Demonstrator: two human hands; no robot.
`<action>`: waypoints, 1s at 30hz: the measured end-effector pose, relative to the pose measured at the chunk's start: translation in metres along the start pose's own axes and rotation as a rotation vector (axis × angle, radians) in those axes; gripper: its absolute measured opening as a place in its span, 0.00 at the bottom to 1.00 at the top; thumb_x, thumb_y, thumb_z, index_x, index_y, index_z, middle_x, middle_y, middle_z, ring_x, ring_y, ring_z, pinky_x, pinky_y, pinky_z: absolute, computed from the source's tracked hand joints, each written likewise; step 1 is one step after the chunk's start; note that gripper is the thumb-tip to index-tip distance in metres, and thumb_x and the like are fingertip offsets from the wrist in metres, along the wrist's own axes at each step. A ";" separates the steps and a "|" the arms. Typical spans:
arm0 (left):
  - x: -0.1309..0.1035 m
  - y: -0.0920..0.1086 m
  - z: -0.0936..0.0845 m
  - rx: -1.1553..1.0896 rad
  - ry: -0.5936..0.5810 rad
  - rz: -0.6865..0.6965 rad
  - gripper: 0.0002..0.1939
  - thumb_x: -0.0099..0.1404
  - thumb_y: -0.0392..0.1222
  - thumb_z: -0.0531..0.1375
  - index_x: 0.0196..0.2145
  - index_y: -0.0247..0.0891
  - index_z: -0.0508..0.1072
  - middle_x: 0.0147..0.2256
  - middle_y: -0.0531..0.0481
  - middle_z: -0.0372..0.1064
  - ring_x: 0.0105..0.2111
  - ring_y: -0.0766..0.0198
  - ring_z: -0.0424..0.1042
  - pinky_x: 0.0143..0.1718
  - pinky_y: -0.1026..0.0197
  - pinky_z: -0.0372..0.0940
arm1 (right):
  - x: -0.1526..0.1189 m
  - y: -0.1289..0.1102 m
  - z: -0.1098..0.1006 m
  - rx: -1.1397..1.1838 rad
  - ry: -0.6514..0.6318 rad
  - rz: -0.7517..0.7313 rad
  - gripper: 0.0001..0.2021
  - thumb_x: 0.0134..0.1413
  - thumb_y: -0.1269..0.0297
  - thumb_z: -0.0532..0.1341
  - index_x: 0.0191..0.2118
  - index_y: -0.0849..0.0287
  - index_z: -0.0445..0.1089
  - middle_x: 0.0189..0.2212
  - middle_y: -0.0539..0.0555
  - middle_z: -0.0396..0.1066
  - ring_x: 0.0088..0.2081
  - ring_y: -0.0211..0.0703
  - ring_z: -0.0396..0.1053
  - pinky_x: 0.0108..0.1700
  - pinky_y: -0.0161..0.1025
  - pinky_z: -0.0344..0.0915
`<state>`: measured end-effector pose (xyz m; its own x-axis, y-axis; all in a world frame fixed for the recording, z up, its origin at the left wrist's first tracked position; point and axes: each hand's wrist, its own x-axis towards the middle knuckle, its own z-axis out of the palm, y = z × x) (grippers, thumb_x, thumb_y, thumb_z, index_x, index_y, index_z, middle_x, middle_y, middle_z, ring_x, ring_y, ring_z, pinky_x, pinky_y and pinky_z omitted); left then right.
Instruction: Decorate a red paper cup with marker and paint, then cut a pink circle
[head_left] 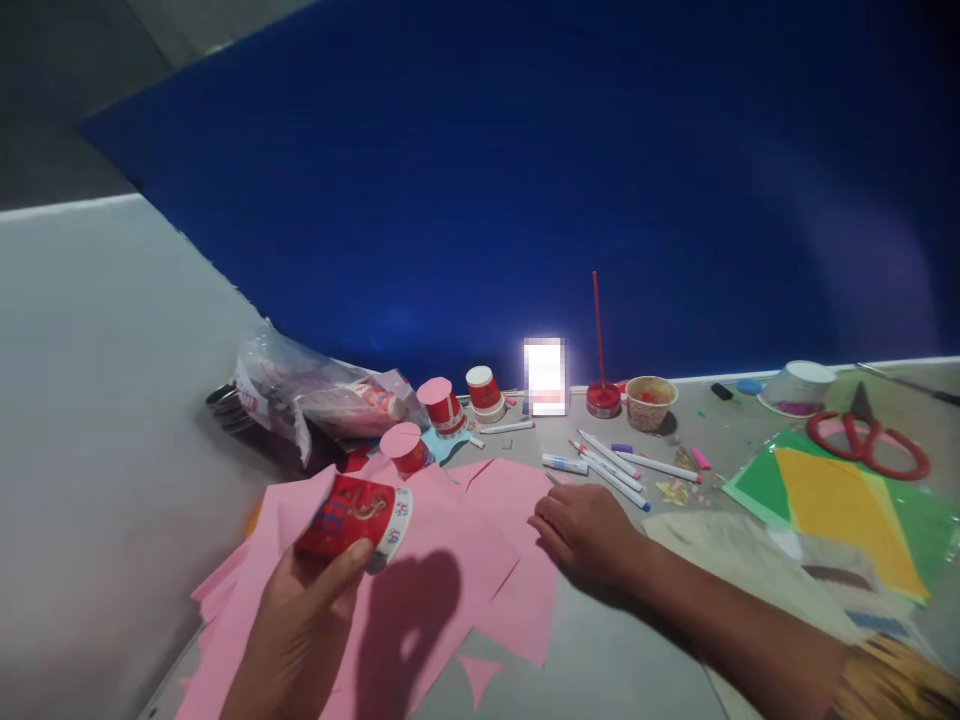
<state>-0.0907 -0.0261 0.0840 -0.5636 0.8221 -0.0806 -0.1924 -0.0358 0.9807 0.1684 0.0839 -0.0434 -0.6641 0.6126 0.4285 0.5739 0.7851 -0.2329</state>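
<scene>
Red and tipped on its side, the cup [351, 515] is gripped by the left hand [300, 615], fingers closed around it, thumb near its rim. Its long axis runs crosswise, the open end towards the right hand [592, 540], which is well apart, fingers curled; whether they hold anything, I cannot tell. Pink paper [442, 510] lies beneath the cup, on the surface [630, 650]. Pens [611, 480] lie just beyond the right hand, scissors [896, 460] farther right.
</scene>
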 end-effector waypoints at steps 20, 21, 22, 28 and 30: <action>0.116 0.023 -0.003 0.348 0.015 0.381 0.40 0.41 0.47 0.78 0.52 0.33 0.76 0.47 0.42 0.81 0.47 0.48 0.79 0.54 0.47 0.73 | 0.001 0.001 -0.006 0.107 -0.355 -0.028 0.17 0.75 0.61 0.54 0.35 0.59 0.74 0.33 0.56 0.79 0.33 0.43 0.72 0.35 0.44 0.45; 0.122 0.015 -0.001 0.418 0.031 0.404 0.39 0.41 0.47 0.77 0.52 0.33 0.75 0.46 0.42 0.80 0.46 0.48 0.79 0.54 0.46 0.73 | 0.001 0.001 -0.006 0.110 -0.362 -0.028 0.16 0.75 0.61 0.54 0.35 0.59 0.74 0.33 0.56 0.79 0.34 0.43 0.72 0.35 0.44 0.46; 0.127 0.007 0.000 0.505 0.046 0.432 0.39 0.42 0.46 0.76 0.52 0.34 0.75 0.46 0.43 0.80 0.46 0.47 0.79 0.54 0.46 0.73 | 0.000 0.001 -0.006 0.113 -0.368 -0.028 0.16 0.75 0.62 0.54 0.35 0.59 0.74 0.33 0.56 0.79 0.34 0.43 0.72 0.35 0.44 0.46; 0.150 -0.025 0.002 0.688 0.079 0.521 0.34 0.48 0.43 0.73 0.54 0.37 0.73 0.49 0.43 0.77 0.50 0.48 0.77 0.55 0.47 0.72 | 0.001 0.000 -0.007 0.122 -0.398 -0.019 0.16 0.74 0.62 0.55 0.34 0.59 0.74 0.33 0.55 0.79 0.33 0.43 0.72 0.35 0.44 0.46; 0.158 -0.030 0.001 0.700 0.087 0.512 0.32 0.48 0.43 0.72 0.52 0.37 0.74 0.48 0.43 0.76 0.51 0.47 0.76 0.55 0.46 0.72 | 0.001 0.001 -0.006 0.120 -0.411 -0.020 0.16 0.74 0.62 0.55 0.35 0.58 0.75 0.33 0.55 0.79 0.33 0.43 0.72 0.35 0.44 0.46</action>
<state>-0.1737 0.1053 0.0421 -0.5107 0.7529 0.4152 0.6234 -0.0084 0.7819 0.1712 0.0843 -0.0385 -0.8239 0.5640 0.0563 0.5156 0.7870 -0.3388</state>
